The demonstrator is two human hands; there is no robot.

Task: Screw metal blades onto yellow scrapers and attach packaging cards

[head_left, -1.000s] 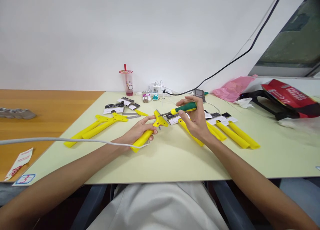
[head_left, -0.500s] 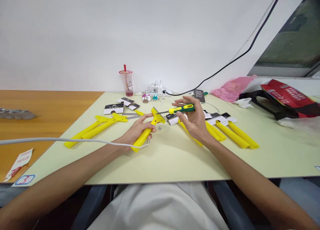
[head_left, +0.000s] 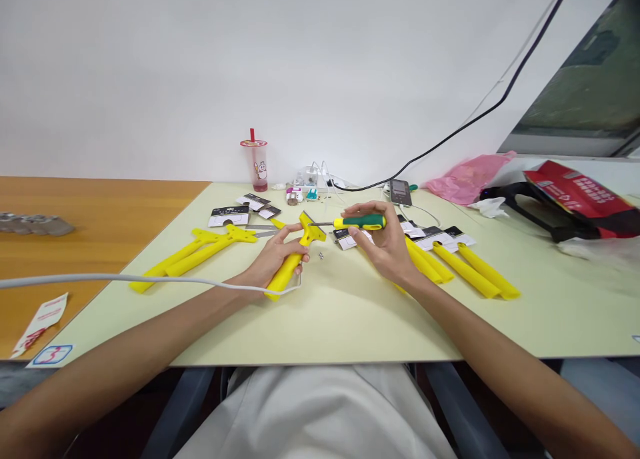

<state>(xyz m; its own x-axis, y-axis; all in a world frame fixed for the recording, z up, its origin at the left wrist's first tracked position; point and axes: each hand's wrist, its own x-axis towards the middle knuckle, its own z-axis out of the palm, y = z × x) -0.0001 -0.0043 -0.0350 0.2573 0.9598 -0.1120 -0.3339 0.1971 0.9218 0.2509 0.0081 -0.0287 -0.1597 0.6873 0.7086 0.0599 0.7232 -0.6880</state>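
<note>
Now your left hand (head_left: 275, 259) grips the yellow plastic scraper (head_left: 289, 272). Your right hand (head_left: 385, 244) holds the green-and-yellow screwdriver (head_left: 359, 222), its steel tip moved nearer the scraper head.

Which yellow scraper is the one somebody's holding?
The yellow scraper in the left hand, with its wide end near the screwdriver in the right hand. The other yellow scrapers lie on the table, in no hand.

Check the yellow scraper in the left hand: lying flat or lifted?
Lifted and tilted: the left hand grips its handle, and its head angles up off the table.
</note>
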